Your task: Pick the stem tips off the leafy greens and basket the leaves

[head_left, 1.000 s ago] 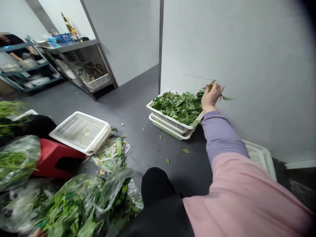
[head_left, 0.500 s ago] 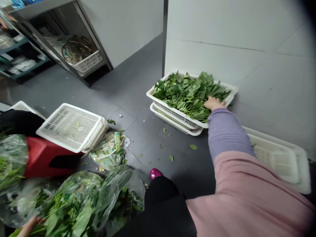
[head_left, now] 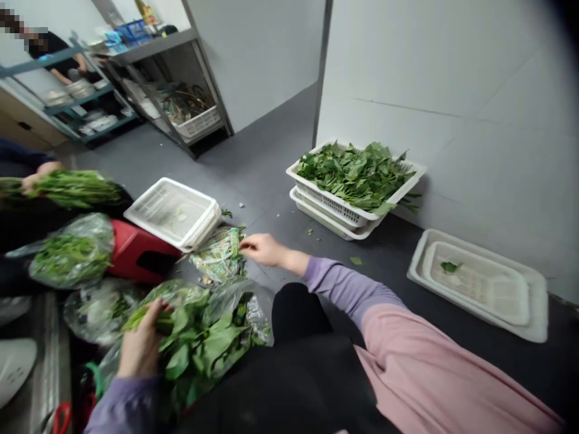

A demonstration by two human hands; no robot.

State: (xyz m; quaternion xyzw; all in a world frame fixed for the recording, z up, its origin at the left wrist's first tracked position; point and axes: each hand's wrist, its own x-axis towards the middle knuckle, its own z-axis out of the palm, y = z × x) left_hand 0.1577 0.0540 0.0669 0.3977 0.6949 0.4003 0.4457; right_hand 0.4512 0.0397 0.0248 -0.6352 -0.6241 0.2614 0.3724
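My left hand (head_left: 141, 343) is closed around the stems of a bunch of leafy greens (head_left: 199, 346), whose broad leaves spread to the right over my lap. Reaching across above the floor, my right hand (head_left: 266, 250) has its fingers bent together; whether anything is between them cannot be made out. Just beyond its fingertips is a clear plastic bag with green-striped bands (head_left: 217, 256). A white basket (head_left: 362, 218) heaped with cut leaves (head_left: 355, 172) stands on another basket by the wall.
Stacked white baskets (head_left: 205, 220) rest beside a red stool (head_left: 140, 250). Shallow white trays (head_left: 420, 268) with one leaf lie at right. A bag of greens (head_left: 67, 256) is at left, near a co-worker's hand (head_left: 43, 172) holding stems. Red-handled scissors (head_left: 62, 417) sit lower left.
My right hand has left the leaf-filled basket and come back left toward the middle. My left hand has risen further into view with the greens. The view has turned left.
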